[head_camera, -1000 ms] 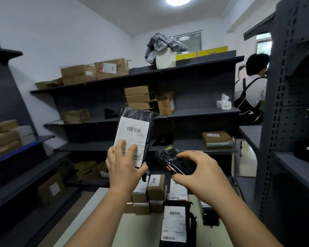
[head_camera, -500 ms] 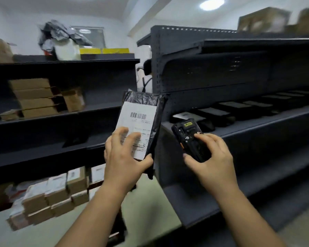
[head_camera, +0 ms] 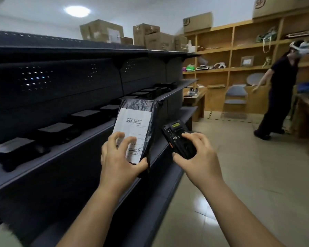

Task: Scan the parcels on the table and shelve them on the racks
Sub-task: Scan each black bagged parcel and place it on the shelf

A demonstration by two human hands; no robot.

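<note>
Left hand [head_camera: 120, 162] around crinkly black parcel [head_camera: 141, 113]

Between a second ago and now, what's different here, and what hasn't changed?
The view swung right: the table of parcels has left the picture, and a dark rack lined with black parcels now fills the left side. No grip changed: the left hand still holds the labelled parcel upright, the right hand still holds the scanner beside it.

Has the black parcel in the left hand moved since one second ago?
Yes. The black parcel, held in the left hand, went right: from above the table to in front of the dark rack.
</note>
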